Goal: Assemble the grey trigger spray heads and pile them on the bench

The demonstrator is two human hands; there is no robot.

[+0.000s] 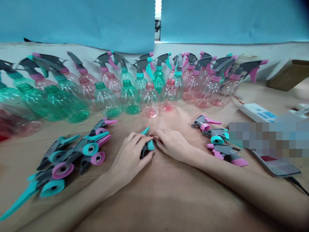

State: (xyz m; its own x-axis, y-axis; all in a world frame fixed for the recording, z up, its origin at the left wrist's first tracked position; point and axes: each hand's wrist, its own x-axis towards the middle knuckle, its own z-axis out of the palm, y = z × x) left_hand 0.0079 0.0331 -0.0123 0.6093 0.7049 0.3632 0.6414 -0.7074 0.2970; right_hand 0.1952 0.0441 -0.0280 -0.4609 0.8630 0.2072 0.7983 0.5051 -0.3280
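My left hand (131,153) is wrapped round a grey spray head with a teal collar and trigger (150,145), just above the table in the middle. My right hand (170,143) is closed, its fingertips curled against the collar end of that spray head. Whatever its fingers pinch is hidden from me. To the left lies a pile of loose spray heads (63,169) in grey with pink or teal parts. Several more spray heads (218,137) lie to the right of my right wrist.
Open-necked green bottles (130,100) and clear pink bottles (150,101) stand beyond my hands. Behind them are bottles fitted with spray heads (193,75). At the right are a white power strip (259,112), a phone-like device (277,166) with a cable, and a brown box (288,75).
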